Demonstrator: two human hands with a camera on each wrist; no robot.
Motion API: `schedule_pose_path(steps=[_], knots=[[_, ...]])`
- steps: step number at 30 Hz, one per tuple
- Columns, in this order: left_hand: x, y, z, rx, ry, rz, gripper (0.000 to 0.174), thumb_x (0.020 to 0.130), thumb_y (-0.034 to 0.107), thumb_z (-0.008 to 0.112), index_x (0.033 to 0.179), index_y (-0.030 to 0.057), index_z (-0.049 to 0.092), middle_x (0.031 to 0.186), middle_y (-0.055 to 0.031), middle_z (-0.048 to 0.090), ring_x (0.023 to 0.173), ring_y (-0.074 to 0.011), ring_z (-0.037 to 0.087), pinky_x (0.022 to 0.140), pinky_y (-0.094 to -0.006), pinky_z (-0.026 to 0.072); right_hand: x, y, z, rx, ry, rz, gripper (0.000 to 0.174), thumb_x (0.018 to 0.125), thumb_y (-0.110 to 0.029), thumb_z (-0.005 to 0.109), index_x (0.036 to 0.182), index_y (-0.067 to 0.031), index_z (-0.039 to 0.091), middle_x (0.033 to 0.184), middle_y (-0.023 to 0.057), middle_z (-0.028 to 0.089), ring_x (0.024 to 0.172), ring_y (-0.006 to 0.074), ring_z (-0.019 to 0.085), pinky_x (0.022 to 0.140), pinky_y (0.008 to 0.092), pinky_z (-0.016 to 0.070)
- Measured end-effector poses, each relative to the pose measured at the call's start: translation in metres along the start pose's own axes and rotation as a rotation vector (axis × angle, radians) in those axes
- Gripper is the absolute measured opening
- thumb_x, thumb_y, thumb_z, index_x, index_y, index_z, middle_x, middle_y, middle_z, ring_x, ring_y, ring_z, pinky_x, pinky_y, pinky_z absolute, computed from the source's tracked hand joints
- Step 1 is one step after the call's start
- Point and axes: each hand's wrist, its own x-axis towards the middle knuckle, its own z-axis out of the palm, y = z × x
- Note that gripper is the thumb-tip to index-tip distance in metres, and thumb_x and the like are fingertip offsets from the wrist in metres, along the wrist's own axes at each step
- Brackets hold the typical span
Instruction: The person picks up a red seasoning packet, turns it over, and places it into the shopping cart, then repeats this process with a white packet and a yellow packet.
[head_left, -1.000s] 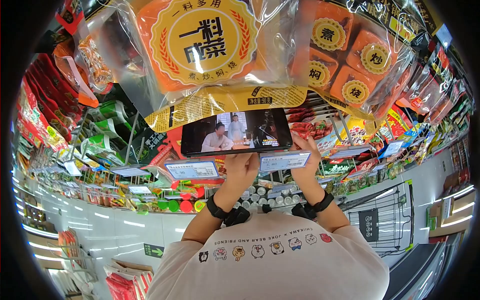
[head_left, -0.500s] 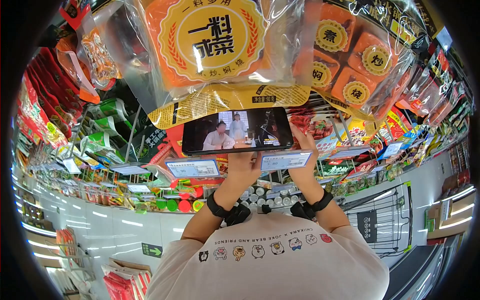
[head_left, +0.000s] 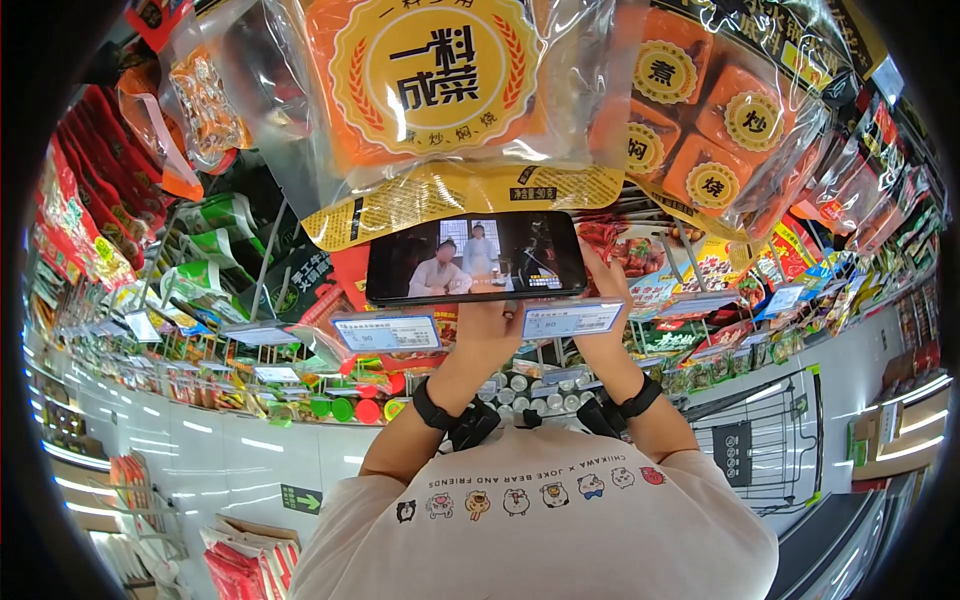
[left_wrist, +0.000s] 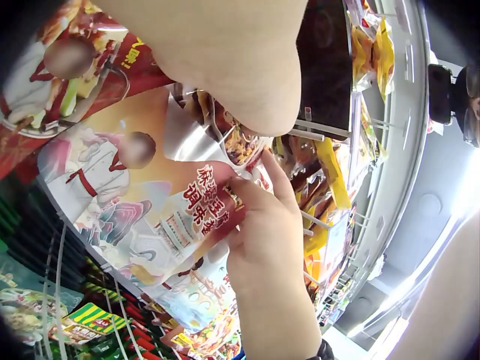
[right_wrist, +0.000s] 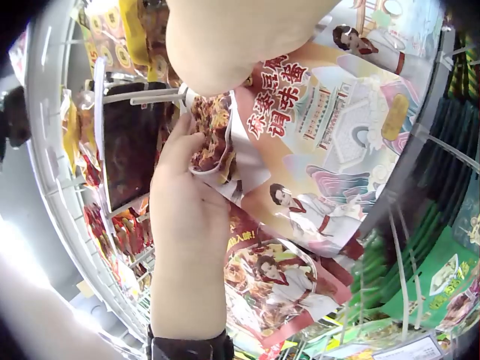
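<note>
Both hands are raised at a supermarket rack, either side of a mapo tofu seasoning packet (right_wrist: 322, 150). My left hand (head_left: 487, 340) pinches one edge of it; in the right wrist view the fingers of that left hand (right_wrist: 187, 184) lie at the food picture. The right hand (head_left: 602, 345), partly behind a price tag (head_left: 570, 320), grips the opposite edge. The left wrist view shows this right hand (left_wrist: 262, 225) with its thumb by the packet's red lettering. Just above the hands a phone (head_left: 475, 258) lies sideways, playing a video of two people.
Large clear bags of orange blocks (head_left: 430, 80) hang close over the phone. Metal hooks hold green packets (head_left: 215, 240) on the left and other pouches on the right. Jars with coloured lids (head_left: 370, 410) stand lower. A wire cart (head_left: 770, 440) is at the right.
The hanging bags and the phone have shifted slightly right in the head view. The right fingers reach a little higher beside the phone. Both wrists stay nearly in place.
</note>
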Motion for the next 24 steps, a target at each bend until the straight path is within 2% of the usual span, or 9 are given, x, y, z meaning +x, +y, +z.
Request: schedule_pose_path(steps=[6,10,12,15,18,20,22,23,24], knots=[[0.003,-0.003,0.0,-0.005,-0.021,0.08,0.015,0.073,0.008,0.059,0.087,0.0018,0.056,0.069,-0.0146,0.055,0.065,-0.0278,0.055,0.053,-0.0387,0.043,-0.004,0.003,0.003,-0.045,0.012,-0.02,0.052,0.069,0.004,0.057,0.117,-0.0139,0.053,0.073,0.0109,0.043,0.059,0.0236,0.044,0.053,0.0312,0.0385],[0.0,-0.001,-0.003,-0.156,-0.112,-0.035,0.015,0.074,0.007,0.058,0.088,0.0031,0.056,0.067,-0.014,0.056,0.069,-0.0289,0.056,0.054,-0.0373,0.0443,-0.008,0.001,0.001,-0.091,-0.022,0.024,0.052,0.07,0.004,0.056,0.119,-0.0131,0.051,0.074,0.0112,0.045,0.059,0.0243,0.044,0.054,0.0316,0.0392],[-0.001,0.002,-0.006,-0.126,-0.097,-0.013,0.016,0.074,0.007,0.058,0.089,0.0031,0.056,0.072,-0.0151,0.056,0.072,-0.0307,0.056,0.055,-0.0363,0.0455,-0.01,0.003,0.004,-0.146,0.004,-0.045,0.052,0.07,0.003,0.056,0.12,-0.0112,0.051,0.075,0.0117,0.046,0.06,0.0245,0.044,0.055,0.0313,0.0397],[-0.007,-0.003,-0.007,-0.034,-0.084,0.076,0.02,0.074,0.006,0.058,0.093,0.0023,0.055,0.083,-0.0177,0.056,0.078,-0.0337,0.055,0.058,-0.0351,0.047,-0.015,-0.005,0.002,-0.08,-0.026,0.005,0.05,0.07,0.001,0.055,0.119,-0.0073,0.05,0.078,0.0125,0.05,0.062,0.0255,0.047,0.058,0.033,0.041],[-0.011,0.006,-0.012,-0.196,0.003,0.003,0.026,0.073,0.006,0.058,0.099,0.0015,0.053,0.094,-0.0205,0.052,0.079,-0.0362,0.054,0.06,-0.0368,0.0466,-0.034,0.019,0.003,-0.157,-0.082,-0.13,0.05,0.07,0.0,0.055,0.12,-0.0048,0.049,0.085,0.0136,0.054,0.066,0.0265,0.049,0.063,0.0347,0.042],[-0.017,0.0,-0.009,-0.272,-0.017,-0.043,0.034,0.073,0.005,0.059,0.106,0.002,0.052,0.1,-0.0219,0.05,0.08,-0.0354,0.054,0.062,-0.0368,0.0465,-0.05,0.027,0.006,-0.072,-0.092,-0.007,0.044,0.07,0.0,0.054,0.113,-0.003,0.052,0.091,0.0139,0.056,0.075,0.0293,0.053,0.071,0.0356,0.0428],[-0.02,0.003,-0.01,-0.318,-0.032,-0.085,0.036,0.073,0.005,0.059,0.108,0.0022,0.052,0.102,-0.0219,0.049,0.08,-0.0339,0.055,0.063,-0.0364,0.0467,-0.053,0.024,0.006,-0.073,-0.031,-0.05,0.039,0.07,0.001,0.054,0.108,-0.0019,0.053,0.093,0.0142,0.057,0.081,0.0308,0.054,0.074,0.035,0.043],[-0.029,-0.005,-0.001,-0.32,-0.024,-0.086,0.037,0.074,0.006,0.058,0.11,0.0028,0.051,0.104,-0.022,0.049,0.081,-0.0315,0.055,0.064,-0.0348,0.0471,-0.057,0.022,0.005,-0.07,-0.028,0.024,0.03,0.07,0.001,0.055,0.1,-0.0007,0.054,0.096,0.0151,0.056,0.088,0.0327,0.054,0.077,0.0348,0.0427],[-0.028,-0.003,-0.003,-0.35,-0.037,-0.096,0.037,0.074,0.005,0.058,0.11,0.0031,0.051,0.105,-0.0221,0.048,0.082,-0.0313,0.055,0.065,-0.0346,0.0471,-0.062,0.024,0.004,-0.058,-0.039,0.047,0.03,0.07,0.002,0.055,0.1,-0.0005,0.054,0.096,0.0152,0.056,0.089,0.0328,0.054,0.078,0.0348,0.0425]])
